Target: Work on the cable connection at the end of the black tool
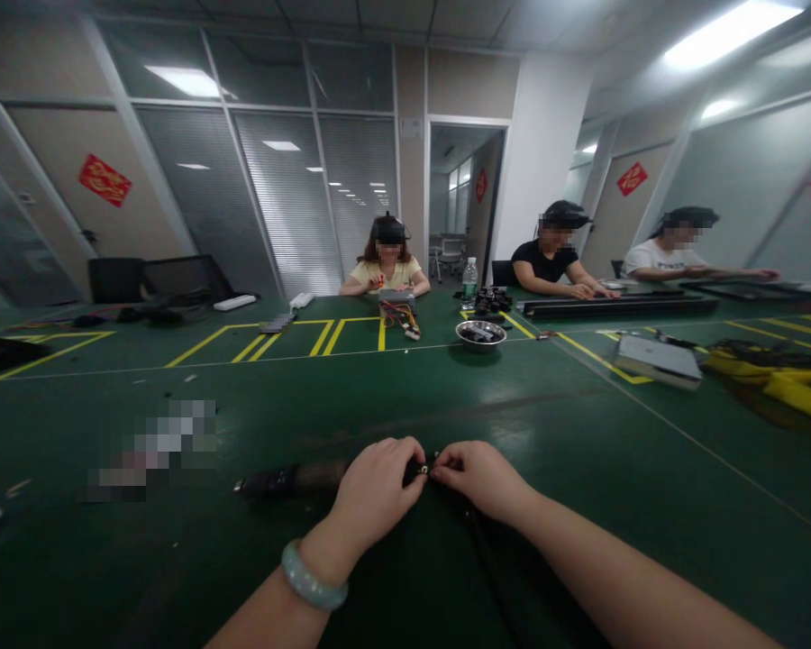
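Note:
A dark, rod-shaped tool that looks like an electric screwdriver (277, 482) lies on the green table with its metal tip to the left. My left hand (378, 478) is closed around its right end, wearing a pale green bangle. Between my two hands shows a small black end piece with a brass-coloured ring (424, 470). Pinched fingers of my right hand (479, 478) meet it from the right, apparently on the end of a black cable (487, 550). That cable runs down the table toward me. The exact joint is partly covered by my fingertips.
A metal bowl (481, 334) of small dark parts stands ahead, near a water bottle (469, 281). To the right are a silver box (657, 361) and a yellow-black bundle (777, 374). Three people sit across the table. Yellow tape (195, 347) marks the tabletop.

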A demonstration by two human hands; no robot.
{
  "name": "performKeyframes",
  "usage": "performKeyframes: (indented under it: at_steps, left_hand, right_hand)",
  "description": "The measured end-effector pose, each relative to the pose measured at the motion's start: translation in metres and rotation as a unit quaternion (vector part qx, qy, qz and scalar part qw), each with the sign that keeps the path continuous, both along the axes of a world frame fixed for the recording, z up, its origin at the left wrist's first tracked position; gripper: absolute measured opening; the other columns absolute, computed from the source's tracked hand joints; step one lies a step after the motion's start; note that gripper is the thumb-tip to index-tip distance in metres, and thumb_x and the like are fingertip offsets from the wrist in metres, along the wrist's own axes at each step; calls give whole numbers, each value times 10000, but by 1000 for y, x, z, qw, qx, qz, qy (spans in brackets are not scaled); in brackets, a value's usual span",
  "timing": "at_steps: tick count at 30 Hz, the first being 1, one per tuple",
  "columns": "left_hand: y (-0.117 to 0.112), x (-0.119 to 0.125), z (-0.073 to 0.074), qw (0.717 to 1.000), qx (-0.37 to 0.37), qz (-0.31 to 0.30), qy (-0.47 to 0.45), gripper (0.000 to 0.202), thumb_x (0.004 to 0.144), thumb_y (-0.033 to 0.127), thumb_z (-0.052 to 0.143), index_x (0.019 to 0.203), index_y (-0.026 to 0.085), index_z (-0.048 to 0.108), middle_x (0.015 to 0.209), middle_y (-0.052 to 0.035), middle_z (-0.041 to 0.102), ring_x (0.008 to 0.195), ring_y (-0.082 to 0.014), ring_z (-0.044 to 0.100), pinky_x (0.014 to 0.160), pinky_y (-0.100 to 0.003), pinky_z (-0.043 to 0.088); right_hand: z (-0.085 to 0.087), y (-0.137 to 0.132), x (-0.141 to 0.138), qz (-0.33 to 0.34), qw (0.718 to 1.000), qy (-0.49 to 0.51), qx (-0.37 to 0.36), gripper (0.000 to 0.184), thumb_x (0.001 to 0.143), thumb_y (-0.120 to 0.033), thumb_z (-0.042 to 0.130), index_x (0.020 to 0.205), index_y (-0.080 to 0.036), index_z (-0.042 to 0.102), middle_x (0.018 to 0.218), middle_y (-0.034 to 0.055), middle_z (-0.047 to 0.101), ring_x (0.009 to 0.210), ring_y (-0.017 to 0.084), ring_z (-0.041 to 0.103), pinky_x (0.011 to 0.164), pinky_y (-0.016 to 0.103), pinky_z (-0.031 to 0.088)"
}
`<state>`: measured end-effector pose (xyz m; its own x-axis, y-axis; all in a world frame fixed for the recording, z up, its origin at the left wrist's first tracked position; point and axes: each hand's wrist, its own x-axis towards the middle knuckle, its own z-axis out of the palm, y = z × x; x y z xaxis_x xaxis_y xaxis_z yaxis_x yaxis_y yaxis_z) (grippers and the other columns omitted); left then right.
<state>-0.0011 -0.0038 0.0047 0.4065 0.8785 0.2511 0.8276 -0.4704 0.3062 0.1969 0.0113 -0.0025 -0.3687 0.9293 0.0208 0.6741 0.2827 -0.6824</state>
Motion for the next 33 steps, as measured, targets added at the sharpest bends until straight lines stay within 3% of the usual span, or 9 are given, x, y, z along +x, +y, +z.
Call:
performKeyframes:
  at_steps: [6, 12, 19, 33]
  left_hand:
    - [1, 0, 1, 1000, 0, -21, -7, 108, 832, 219, 569, 933, 253, 584, 940, -2, 620, 904, -191, 564, 833, -327, 410]
    - [-1, 0, 0, 1000, 2, -6, -11, 215, 797, 193, 580, 1002, 256, 562, 982, -5, 620, 930, -194, 572, 858, -341, 425]
    - [-2, 0, 3, 1000, -10, -11, -2, 124, 834, 206, 554, 949, 243, 580, 1082, -12, 627, 1017, -208, 569, 911, -373, 431]
    - [0, 0, 3, 1000, -4, -20, -23, 87, 845, 255, 588, 931, 248, 599, 1023, -1, 641, 970, -198, 573, 887, -349, 421]
  right_hand:
    - [0, 0, 0, -1, 1000, -9, -6, 163, 836, -358, 615, 882, -266, 742, 783, -28, 715, 684, 130, 610, 593, 213, 377]
    - [0, 1, 0, -6, 1000, -4, -7, 179, 835, -357, 616, 874, -238, 743, 763, -9, 709, 662, 130, 603, 586, 217, 371]
    - [3, -1, -1, 2, 1000, 7, -7, 177, 842, -354, 614, 870, -236, 743, 793, -11, 715, 701, 132, 615, 596, 218, 373]
    - [1, -1, -1, 1, 1000, 11, -7, 169, 836, -333, 621, 888, -226, 741, 810, -3, 724, 708, 135, 630, 609, 218, 389]
